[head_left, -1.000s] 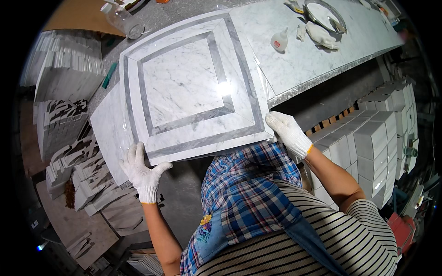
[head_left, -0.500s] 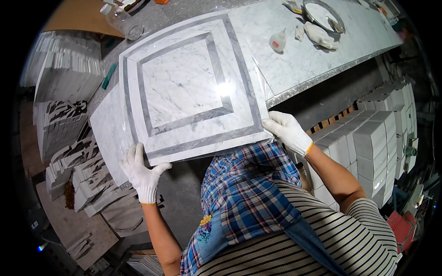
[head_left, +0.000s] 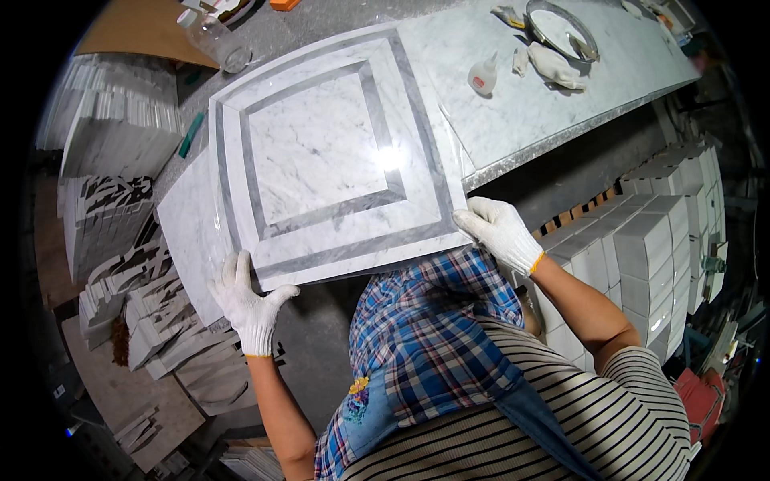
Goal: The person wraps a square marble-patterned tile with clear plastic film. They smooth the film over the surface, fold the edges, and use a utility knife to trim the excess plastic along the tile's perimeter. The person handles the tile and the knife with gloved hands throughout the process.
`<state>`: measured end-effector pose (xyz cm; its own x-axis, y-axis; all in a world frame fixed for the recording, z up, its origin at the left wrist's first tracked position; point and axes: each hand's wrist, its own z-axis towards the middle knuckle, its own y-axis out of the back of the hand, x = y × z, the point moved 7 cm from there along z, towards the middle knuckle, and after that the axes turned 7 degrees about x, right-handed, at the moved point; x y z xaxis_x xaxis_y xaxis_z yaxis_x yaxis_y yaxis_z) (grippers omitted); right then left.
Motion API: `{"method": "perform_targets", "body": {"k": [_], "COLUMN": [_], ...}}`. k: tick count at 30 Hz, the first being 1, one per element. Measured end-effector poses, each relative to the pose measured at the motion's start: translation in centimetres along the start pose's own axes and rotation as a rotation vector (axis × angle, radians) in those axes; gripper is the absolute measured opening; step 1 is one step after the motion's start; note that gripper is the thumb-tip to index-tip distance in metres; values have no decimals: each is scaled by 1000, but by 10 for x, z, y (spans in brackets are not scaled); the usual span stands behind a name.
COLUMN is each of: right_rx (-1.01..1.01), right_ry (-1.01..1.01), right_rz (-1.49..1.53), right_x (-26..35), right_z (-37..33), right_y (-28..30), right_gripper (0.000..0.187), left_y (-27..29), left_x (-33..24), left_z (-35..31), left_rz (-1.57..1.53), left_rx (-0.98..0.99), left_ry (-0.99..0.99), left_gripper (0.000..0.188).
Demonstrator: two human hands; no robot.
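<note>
A large square white marble tile with two grey inlaid square bands (head_left: 329,160) lies on the grey desk (head_left: 321,16), its near edge jutting toward the person. The left hand (head_left: 249,301), in a white knitted glove, grips the tile's near left corner: the fingers (head_left: 239,268) lie on the top face, the thumb spread along the near edge. The right hand (head_left: 499,230), gloved the same way, holds the tile's near right corner, its fingers curled over the edge and closed on it.

Under the tile's left side a plain white marble slab (head_left: 186,232) shows, reaching out past the tile toward the left. Beyond the tile's right edge a long white marble slab (head_left: 553,104) runs off to the right; on it, past the tile's far right corner, stand a small white squeeze bottle with a red label (head_left: 482,76), a round metal-rimmed dish (head_left: 560,24) and some crumpled white gloves (head_left: 555,66). Beyond the tile's far left corner lies a clear plastic bottle (head_left: 215,40); a green marker (head_left: 191,134) lies just left of the tile. Stacks of white marble pieces (head_left: 120,136) stand further left, and white boxes (head_left: 642,240) are stacked to the tile's right, below the desk.
</note>
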<state>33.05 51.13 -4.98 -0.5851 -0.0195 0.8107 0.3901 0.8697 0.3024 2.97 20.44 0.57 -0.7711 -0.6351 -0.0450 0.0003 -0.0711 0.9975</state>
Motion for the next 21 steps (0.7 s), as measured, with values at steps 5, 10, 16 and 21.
{"method": "perform_targets", "body": {"k": [5,10,16,21], "right_rx": [17,-13,-20,66], "right_ry": [-13,-80,-41,4], "right_rz": [107,-84,-98,188], "right_x": [-7,2,2,-15], "right_z": [1,0,1,6], "right_y": [-7,-5,-3,-8], "right_gripper": [38,35,45,41], "left_y": [1,-1,-1,0], "left_x": [-1,1,2,1], "left_z": [1,0,0,0], "left_rz": [9,17,16,-14], "left_rx": [5,2,-5,38], "left_ry": [5,1,-3,33], "left_gripper": [117,117,115,114]}}
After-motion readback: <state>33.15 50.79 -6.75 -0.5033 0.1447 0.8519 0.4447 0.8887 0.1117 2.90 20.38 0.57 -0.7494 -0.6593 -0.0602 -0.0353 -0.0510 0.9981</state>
